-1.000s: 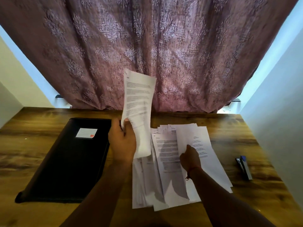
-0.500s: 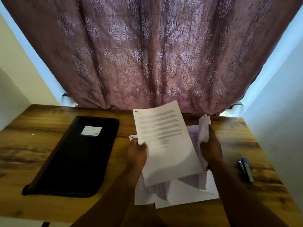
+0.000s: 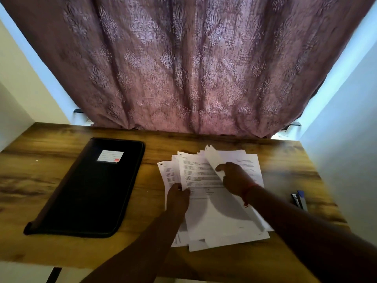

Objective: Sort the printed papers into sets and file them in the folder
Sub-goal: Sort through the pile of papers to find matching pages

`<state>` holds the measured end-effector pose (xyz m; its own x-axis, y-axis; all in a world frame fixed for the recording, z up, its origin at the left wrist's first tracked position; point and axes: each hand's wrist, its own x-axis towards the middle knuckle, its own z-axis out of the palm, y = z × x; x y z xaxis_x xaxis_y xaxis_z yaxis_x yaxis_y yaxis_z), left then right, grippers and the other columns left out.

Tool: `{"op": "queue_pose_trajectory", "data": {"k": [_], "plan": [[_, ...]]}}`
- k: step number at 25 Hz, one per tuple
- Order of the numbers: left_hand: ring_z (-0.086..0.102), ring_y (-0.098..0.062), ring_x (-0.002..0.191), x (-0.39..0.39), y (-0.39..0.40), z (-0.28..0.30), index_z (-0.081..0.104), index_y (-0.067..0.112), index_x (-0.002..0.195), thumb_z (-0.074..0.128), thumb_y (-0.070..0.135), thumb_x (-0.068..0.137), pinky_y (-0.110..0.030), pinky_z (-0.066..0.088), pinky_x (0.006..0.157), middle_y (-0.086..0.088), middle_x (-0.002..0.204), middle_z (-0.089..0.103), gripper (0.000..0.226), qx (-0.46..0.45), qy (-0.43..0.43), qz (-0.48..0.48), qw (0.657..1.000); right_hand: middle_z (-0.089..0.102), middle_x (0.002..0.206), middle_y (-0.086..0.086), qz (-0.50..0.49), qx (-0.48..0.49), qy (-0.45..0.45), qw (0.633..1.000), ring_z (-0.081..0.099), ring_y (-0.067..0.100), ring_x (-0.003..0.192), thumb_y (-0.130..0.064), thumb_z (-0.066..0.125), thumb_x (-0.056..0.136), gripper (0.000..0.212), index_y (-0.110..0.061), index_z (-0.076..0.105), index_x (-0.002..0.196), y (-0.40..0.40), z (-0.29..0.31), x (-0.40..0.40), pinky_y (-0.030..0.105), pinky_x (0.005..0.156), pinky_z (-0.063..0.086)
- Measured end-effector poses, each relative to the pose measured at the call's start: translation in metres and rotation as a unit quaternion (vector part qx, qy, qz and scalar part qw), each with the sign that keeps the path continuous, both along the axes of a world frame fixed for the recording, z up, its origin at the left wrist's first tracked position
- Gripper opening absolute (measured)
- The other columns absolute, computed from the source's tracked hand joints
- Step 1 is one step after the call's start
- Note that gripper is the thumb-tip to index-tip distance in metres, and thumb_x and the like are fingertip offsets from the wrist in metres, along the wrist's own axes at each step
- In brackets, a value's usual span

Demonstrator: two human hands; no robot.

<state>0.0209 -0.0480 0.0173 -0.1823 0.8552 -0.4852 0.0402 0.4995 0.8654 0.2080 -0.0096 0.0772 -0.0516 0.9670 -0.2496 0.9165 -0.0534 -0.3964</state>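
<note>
A loose pile of printed papers [image 3: 216, 221] lies fanned out on the wooden desk, right of centre. My left hand [image 3: 178, 198] pinches the left edge of the top printed sheet [image 3: 199, 172], which now lies flat on the pile. My right hand [image 3: 234, 178] holds the edge of another sheet [image 3: 212, 158] and lifts it up from the right half of the pile. A shut black folder [image 3: 87, 188] with a white label [image 3: 110, 156] lies flat to the left of the papers, apart from both hands.
A dark stapler [image 3: 298, 199] lies on the wooden desk [image 3: 30, 180] near its right edge. A patterned purple curtain [image 3: 183, 68] hangs behind the desk's far edge. White walls close in on both sides.
My left hand has brought the raised sheet down from in front of the curtain onto the pile. My right hand has picked up the edge of a sheet on the right.
</note>
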Motion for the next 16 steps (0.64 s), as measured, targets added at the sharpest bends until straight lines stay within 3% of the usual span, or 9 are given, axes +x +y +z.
{"op": "queue_pose_trajectory", "data": {"k": [4,7,9,12,16], "plan": [[0.054,-0.014,0.097,0.013,0.003,0.018,0.06,0.019,0.112,0.054,0.023,0.1,-0.027,0.044,0.093,0.005,0.109,0.06,0.014,0.054,0.196,-0.09,0.975,0.06,0.128,0.01,-0.052,0.009,0.088,0.995,0.057,0.029,0.118,-0.014,0.054,0.094,0.031,-0.011,0.064,0.122,-0.009,-0.026,-0.045,0.037,0.106,0.045],[0.054,-0.02,0.116,0.029,0.005,0.016,0.055,0.025,0.124,0.047,0.027,0.103,-0.033,0.036,0.108,0.005,0.12,0.056,0.022,0.046,0.217,-0.186,0.957,0.068,0.114,0.005,-0.157,-0.023,0.249,0.955,0.065,0.023,0.103,-0.031,0.054,0.097,0.028,-0.009,0.066,0.108,-0.015,-0.036,-0.07,0.033,0.095,0.052],[0.051,-0.018,0.123,0.029,0.005,0.007,0.055,0.033,0.123,0.048,0.027,0.102,-0.038,0.034,0.113,0.01,0.121,0.053,0.023,0.053,0.181,-0.23,0.955,0.067,0.115,0.006,-0.216,-0.006,0.294,0.931,0.064,0.025,0.107,-0.027,0.058,0.096,0.025,-0.008,0.063,0.112,-0.017,-0.041,-0.07,0.033,0.094,0.05],[0.053,-0.014,0.119,0.017,0.004,0.003,0.059,0.027,0.127,0.055,0.023,0.099,-0.028,0.041,0.102,0.009,0.127,0.059,0.029,0.067,0.167,-0.259,0.949,0.065,0.117,0.008,-0.233,0.046,0.233,0.943,0.062,0.03,0.11,-0.012,0.06,0.092,0.026,-0.012,0.061,0.118,-0.017,-0.045,-0.058,0.041,0.094,0.052],[0.059,-0.017,0.111,-0.002,0.014,0.004,0.061,0.016,0.117,0.057,0.016,0.097,-0.024,0.049,0.089,0.004,0.122,0.061,0.02,0.075,0.196,-0.052,0.976,0.058,0.122,0.004,-0.186,0.076,0.086,0.976,0.062,0.03,0.111,-0.014,0.058,0.092,0.038,-0.017,0.051,0.129,-0.013,-0.047,-0.048,0.049,0.095,0.053]]}}
